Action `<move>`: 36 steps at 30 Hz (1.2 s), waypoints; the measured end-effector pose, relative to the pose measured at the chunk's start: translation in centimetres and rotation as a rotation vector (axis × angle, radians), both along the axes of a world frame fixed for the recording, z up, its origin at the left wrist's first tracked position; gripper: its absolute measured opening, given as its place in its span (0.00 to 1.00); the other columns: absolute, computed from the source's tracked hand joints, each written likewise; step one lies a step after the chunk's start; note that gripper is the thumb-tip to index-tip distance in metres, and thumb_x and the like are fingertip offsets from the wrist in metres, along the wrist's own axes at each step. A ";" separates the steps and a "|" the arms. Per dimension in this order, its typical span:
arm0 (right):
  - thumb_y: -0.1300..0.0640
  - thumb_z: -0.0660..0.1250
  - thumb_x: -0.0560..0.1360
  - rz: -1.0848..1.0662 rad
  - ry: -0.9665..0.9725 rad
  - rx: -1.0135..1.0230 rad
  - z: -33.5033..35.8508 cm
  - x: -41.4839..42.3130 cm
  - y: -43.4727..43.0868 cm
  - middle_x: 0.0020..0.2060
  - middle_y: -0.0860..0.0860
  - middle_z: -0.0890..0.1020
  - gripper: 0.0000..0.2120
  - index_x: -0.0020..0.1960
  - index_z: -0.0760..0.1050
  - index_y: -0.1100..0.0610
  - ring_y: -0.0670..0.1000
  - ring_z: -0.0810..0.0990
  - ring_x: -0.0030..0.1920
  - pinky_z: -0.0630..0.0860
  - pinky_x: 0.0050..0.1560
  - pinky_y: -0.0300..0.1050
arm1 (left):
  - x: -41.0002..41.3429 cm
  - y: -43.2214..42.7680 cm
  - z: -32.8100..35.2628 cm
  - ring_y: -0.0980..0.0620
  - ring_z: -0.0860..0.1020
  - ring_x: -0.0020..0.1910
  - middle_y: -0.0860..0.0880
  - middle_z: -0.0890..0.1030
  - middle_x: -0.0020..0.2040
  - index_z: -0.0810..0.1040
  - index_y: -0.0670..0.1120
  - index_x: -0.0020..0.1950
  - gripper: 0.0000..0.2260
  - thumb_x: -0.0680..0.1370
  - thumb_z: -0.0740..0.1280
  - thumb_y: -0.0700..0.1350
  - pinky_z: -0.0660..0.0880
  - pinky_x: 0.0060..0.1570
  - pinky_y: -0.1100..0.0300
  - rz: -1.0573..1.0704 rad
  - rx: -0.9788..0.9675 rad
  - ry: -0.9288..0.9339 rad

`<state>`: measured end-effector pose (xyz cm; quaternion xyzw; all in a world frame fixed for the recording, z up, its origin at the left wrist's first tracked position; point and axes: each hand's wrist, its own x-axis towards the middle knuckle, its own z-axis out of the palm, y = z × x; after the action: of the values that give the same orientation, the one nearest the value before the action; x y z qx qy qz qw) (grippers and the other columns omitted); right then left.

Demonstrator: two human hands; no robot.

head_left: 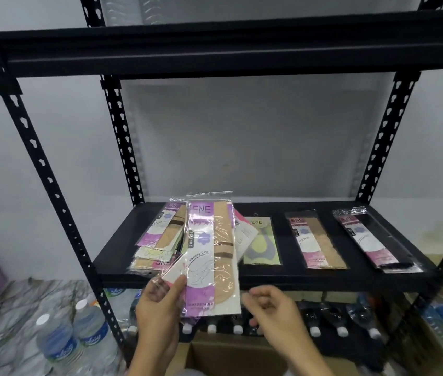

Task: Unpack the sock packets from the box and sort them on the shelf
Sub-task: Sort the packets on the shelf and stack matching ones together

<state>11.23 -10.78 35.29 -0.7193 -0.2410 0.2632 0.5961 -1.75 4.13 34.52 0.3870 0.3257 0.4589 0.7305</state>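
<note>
Left hand (160,299) pinching a beige sock packet (212,256) upright before the black shelf (310,278), right hand (272,305) beside it, fingers loosely curled, holding nothing, 3 packets flat at right

"ENE" and "Variety Color" on raised sock packet (209,256). "ENE" also heads green packet (261,241), beige packet (316,241) and black packet (372,240) on shelf (269,279).

The nearest sock packet (209,256) is clear, glossy plastic film, crinkled and glaring, over a printed paper card and beige sheer cloth. The shelf rack (323,279) is black metal with a matt finish. The cardboard box (236,356) is matt brown, the water bottles (60,340) clear plastic, the floor (11,299) glossy and marble-patterned.
</note>
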 end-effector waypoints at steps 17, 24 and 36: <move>0.66 0.68 0.74 -0.036 0.177 0.185 0.4 1.1 -0.1 0.38 0.57 0.86 0.04 0.49 0.77 0.63 0.54 0.83 0.36 0.80 0.37 0.44 | -0.3 1.5 0.2 0.39 0.82 0.55 0.39 0.83 0.53 0.77 0.45 0.47 0.11 0.68 0.75 0.43 0.78 0.55 0.44 0.203 0.101 0.002; 0.66 0.69 0.74 -0.229 0.219 0.220 -1.5 4.0 -1.4 0.37 0.60 0.84 0.05 0.49 0.77 0.64 0.56 0.81 0.36 0.80 0.37 0.47 | -2.0 3.4 -1.7 0.42 0.82 0.52 0.41 0.83 0.50 0.76 0.50 0.41 0.10 0.69 0.77 0.43 0.76 0.58 0.35 0.331 0.065 0.041; 0.66 0.67 0.75 -0.216 0.242 0.193 -2.7 6.2 -0.1 0.40 0.60 0.84 0.06 0.52 0.76 0.64 0.55 0.80 0.35 0.79 0.39 0.48 | -1.6 4.1 -3.3 0.43 0.83 0.55 0.43 0.84 0.52 0.71 0.49 0.42 0.13 0.71 0.74 0.38 0.82 0.46 0.52 0.398 -0.010 -0.022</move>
<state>17.45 -10.91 32.56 -0.6435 -0.1132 0.2579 0.7118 -3.35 8.21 31.20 0.3062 0.3902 0.5967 0.6308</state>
